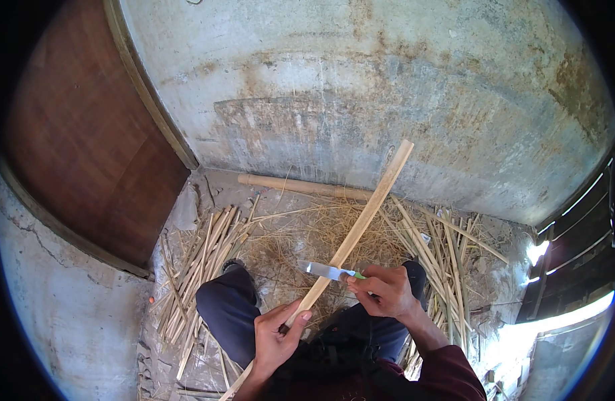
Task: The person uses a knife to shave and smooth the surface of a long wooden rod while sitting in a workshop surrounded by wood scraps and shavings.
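A long, pale bamboo strip (369,212) slants up and away to the right in front of me. My left hand (280,334) is closed round its lower part, with the thumb on top; the near end passes down by my left forearm. In my right hand (385,291) is a knife (323,270) with a green handle, the fingers wrapped round it. Its shiny blade points left and lies across the strip, a short way above my left hand. Whether the edge bites into the bamboo I cannot tell.
Split bamboo sticks (199,281) lie in a heap left of my legs, and another heap of sticks (448,260) lies on the right. Thin shavings (321,230) litter the floor between. A bamboo pole (300,186) rests along the stained wall (361,100). A brown door (93,127) stands at left.
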Demonstrator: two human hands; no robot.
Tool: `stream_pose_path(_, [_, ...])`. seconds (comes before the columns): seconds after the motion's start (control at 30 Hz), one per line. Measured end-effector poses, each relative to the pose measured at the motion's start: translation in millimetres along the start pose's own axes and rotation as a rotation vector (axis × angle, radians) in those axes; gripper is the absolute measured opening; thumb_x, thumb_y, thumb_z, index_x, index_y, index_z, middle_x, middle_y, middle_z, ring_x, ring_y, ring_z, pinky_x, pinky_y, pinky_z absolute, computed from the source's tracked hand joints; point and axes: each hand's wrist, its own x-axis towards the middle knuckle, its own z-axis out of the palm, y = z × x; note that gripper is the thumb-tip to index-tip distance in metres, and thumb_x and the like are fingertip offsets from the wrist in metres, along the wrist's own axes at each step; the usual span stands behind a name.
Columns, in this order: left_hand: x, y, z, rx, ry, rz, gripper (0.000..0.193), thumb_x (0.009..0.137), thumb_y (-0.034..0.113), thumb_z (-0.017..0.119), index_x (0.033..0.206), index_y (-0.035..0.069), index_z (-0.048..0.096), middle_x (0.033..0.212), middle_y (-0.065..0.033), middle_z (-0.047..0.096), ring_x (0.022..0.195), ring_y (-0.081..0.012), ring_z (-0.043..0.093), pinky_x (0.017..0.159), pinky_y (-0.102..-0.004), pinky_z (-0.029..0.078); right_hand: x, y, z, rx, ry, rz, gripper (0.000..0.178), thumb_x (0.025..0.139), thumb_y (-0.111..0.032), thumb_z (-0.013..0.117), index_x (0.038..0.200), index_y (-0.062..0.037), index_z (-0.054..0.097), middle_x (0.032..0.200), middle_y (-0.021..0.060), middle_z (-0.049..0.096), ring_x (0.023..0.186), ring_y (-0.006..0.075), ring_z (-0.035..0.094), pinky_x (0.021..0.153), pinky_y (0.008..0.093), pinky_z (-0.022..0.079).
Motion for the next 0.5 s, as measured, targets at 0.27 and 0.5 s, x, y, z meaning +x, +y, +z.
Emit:
stream_pose_path(0.27, [-5.8,-8.5,-4.7,-0.028,0.008,-0.052,0.028,0.098,0.006,0.082,0.126,-0.002,0.08,0.084,-0.0027,0.075,0.061,-0.0004,0.048,0.05,-0.0225,0.031,4.1,28.1,-16.2,-0.028,0.132,0.105,0.016,0.087,0.0,0.086,0.09,-0.0092,0.073,0.07,0.0044,0.064,0.05,0.0183,0.059,0.043,0.0339,0.042])
stream_pose_path(0.5, [-6.4,-15.4,-8.0,-0.01,0.009,-0.046,0.028,0.098,0.005,0.082,0.125,-0.002,0.08,0.084,-0.0028,0.075,0.061,-0.0005,0.047,0.05,-0.0231,0.031,3.1,29.7,-12.3,0.0,0.137,0.139,0.016,0.087,-0.001,0.087,0.096,-0.0082,0.076,0.07,0.0049,0.065,0.05,0.019,0.06,0.045,0.0343,0.042])
